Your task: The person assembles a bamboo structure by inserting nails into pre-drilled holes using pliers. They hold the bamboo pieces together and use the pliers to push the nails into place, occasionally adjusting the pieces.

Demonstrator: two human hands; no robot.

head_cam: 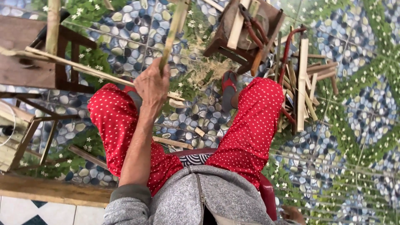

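Note:
My left hand (152, 85) is raised above my left knee and closed around a long greenish bamboo strip (174, 29) that runs up and away to the top edge. I sit on a red stool (266, 189) in red dotted trousers and a grey top. Only a sliver of my right hand (293, 214) shows at the bottom edge beside my hip; its fingers are hidden. A thin split bamboo slat (83, 68) lies across my left knee and reaches to the left.
A low wooden block stand (246, 29) ahead carries bamboo pieces and a red-handled cutting tool (254, 25). Several cut bamboo slats (304, 83) are piled to the right of my right leg. A dark wooden bench (25, 54) stands at the left. Shavings litter the pebble-patterned floor.

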